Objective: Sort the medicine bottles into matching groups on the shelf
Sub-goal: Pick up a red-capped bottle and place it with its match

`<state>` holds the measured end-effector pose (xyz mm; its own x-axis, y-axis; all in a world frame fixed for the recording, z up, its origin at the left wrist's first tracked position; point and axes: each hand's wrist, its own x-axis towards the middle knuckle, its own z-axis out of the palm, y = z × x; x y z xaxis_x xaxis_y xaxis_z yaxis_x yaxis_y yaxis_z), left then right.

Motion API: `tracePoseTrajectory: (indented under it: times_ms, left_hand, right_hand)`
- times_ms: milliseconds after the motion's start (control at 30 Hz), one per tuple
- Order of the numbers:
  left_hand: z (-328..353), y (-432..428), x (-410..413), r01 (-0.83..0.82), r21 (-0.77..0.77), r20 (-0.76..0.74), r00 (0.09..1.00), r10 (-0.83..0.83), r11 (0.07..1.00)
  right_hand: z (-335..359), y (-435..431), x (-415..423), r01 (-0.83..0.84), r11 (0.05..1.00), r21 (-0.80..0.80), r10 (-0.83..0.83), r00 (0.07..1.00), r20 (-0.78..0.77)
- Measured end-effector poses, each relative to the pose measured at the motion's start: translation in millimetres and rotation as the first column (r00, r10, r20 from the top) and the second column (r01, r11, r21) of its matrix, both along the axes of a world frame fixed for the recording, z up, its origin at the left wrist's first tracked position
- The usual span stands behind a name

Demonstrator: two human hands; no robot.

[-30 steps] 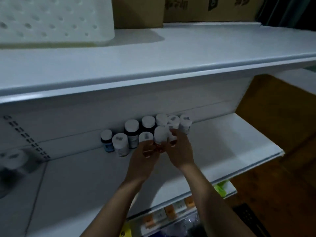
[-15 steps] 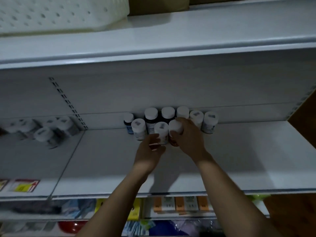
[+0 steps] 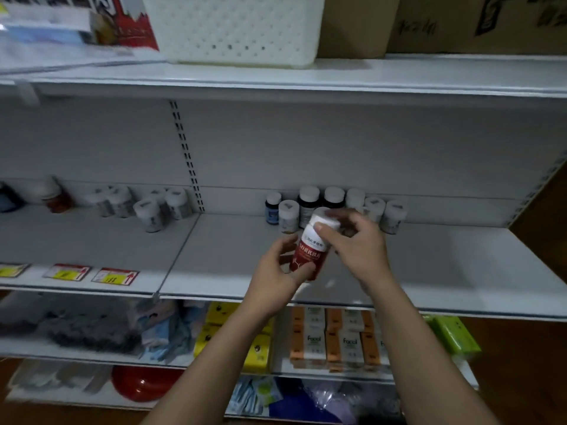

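Note:
A bottle with a red and white label and a white cap (image 3: 311, 248) is held tilted above the white shelf (image 3: 445, 265), in front of a cluster of bottles. My left hand (image 3: 277, 276) grips its lower body and my right hand (image 3: 357, 246) grips its cap end. Behind it, against the back wall, stand several white-capped bottles (image 3: 372, 207) and a small blue-labelled bottle (image 3: 272, 207). Another group of white-capped bottles (image 3: 153, 205) stands on the left shelf section, with a reddish bottle (image 3: 56, 197) further left.
A white perforated basket (image 3: 236, 29) and cardboard boxes (image 3: 460, 23) sit on the upper shelf. Price tags (image 3: 115, 276) lie on the left shelf's front edge. Below are orange boxes (image 3: 331, 338), yellow packs (image 3: 214, 329) and a red bowl (image 3: 138, 383).
Both hands have lifted the red-labelled bottle out of the cluster and drawn it toward me. The view has swung left and down, showing the left bottle group and lower shelves.

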<state>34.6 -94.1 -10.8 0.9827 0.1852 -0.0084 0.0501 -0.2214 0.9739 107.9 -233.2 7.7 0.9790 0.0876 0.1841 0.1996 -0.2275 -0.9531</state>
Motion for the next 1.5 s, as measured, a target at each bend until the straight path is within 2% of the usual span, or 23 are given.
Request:
tracePoseTrajectory:
  times_ms: [100, 267, 400, 533, 833, 1000, 1167, 1500]
  left_hand:
    - [8.5, 21.6, -49.1, 0.012, -0.044, 0.047, 0.999, -0.01, 0.999]
    - [24.5, 49.0, -127.1, 0.015, -0.146, 0.098, 0.995, -0.001, 0.989]
    - [40.9, 57.7, -173.8, 0.032, -0.21, 0.208, 0.978, 0.012, 0.977]
    - [51.0, 61.6, -202.9, 0.016, -0.268, 0.282, 0.957, 0.063, 0.963]
    - [65.3, 41.1, -216.1, -0.12, -0.176, 0.404, 0.896, 0.183, 0.977]
    - [68.0, 16.8, -207.2, -0.116, -0.126, 0.437, 0.885, 0.161, 0.985]
    - [65.5, -7.1, -188.7, 0.018, -0.247, 0.365, 0.928, 0.076, 0.969]
    - [72.4, -51.8, -156.7, 0.027, -0.266, 0.327, 0.943, 0.064, 0.964]
  right_hand:
    - [20.4, 23.8, -50.8, -0.084, 0.986, 0.146, 0.088, 0.996, -0.02]
    - [46.7, 59.1, -131.2, -0.147, 0.942, 0.302, 0.169, 0.984, -0.047]
    - [46.2, 76.1, -193.9, -0.192, 0.864, 0.465, 0.288, 0.947, -0.144]
    - [42.6, 84.9, -246.8, -0.254, 0.778, 0.575, 0.393, 0.911, -0.13]
    - [59.4, 71.0, -263.1, -0.329, 0.703, 0.631, 0.502, 0.858, -0.111]
    - [62.0, 45.9, -249.9, -0.329, 0.648, 0.686, 0.534, 0.84, -0.101]
    - [58.5, 15.8, -234.1, -0.305, 0.71, 0.634, 0.428, 0.903, -0.045]
    - [60.4, -28.2, -200.0, -0.31, 0.734, 0.604, 0.396, 0.918, -0.01]
